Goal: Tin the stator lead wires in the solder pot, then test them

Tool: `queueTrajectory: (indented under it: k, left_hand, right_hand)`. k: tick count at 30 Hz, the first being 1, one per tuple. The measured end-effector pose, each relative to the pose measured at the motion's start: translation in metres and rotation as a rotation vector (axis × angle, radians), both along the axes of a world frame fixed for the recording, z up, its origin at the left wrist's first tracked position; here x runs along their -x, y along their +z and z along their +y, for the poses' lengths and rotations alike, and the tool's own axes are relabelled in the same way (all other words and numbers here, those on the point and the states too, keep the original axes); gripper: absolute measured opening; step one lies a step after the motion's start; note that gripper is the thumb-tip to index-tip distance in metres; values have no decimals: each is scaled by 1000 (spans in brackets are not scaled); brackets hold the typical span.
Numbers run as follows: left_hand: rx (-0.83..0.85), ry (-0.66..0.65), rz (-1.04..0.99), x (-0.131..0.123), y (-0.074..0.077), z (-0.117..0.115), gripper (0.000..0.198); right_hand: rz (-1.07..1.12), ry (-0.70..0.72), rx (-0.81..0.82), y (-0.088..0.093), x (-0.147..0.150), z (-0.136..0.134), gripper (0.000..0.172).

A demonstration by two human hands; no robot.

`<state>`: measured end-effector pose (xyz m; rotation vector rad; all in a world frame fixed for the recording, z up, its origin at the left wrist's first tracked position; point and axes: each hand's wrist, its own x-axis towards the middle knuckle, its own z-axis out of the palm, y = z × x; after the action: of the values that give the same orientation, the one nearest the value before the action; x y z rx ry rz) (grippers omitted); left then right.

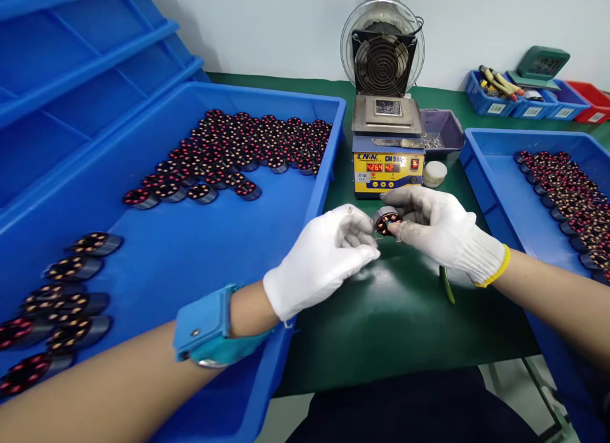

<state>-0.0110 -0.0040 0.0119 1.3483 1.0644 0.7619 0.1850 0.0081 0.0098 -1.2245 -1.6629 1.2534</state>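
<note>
My right hand (436, 230), in a white knit glove with a yellow cuff, grips a small motor stator (385, 219) between thumb and fingers. The part has a grey outer ring with copper coils facing me. Close to its left side is my left hand (328, 252), white-gloved, fingers loosely curved and apart from the thumb. A fine wire seems to hang below the stator near the left fingertips; whether they touch it I cannot make out. Just behind the hands stands a yellow-and-blue solder pot (388, 170) with a red lit display. A green handle (447, 285) lies under my right wrist.
A large blue tray (229, 239) at left holds many stators; another blue tray (495, 176) at right holds more in rows. Behind the pot stands a fan (384, 61). A purple bin (443, 122), a white round container (434, 173) and small tool bins (495, 106) sit farther back.
</note>
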Motion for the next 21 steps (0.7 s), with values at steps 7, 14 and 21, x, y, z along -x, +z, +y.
queueTrajectory:
  k: [7, 14, 21]
  left_hand:
    - [-142, 190, 33, -2, -2, 1, 33]
    - [-138, 118, 161, -8, 2, -6, 33]
    - [-64, 180, 102, -5, 2, 3, 42]
  right_hand:
    - [-110, -32, -50, 5, 2, -4, 40]
    - [-152, -46, -19, 8, 1, -1, 33]
    - [-73, -103, 11, 8, 0, 2, 26]
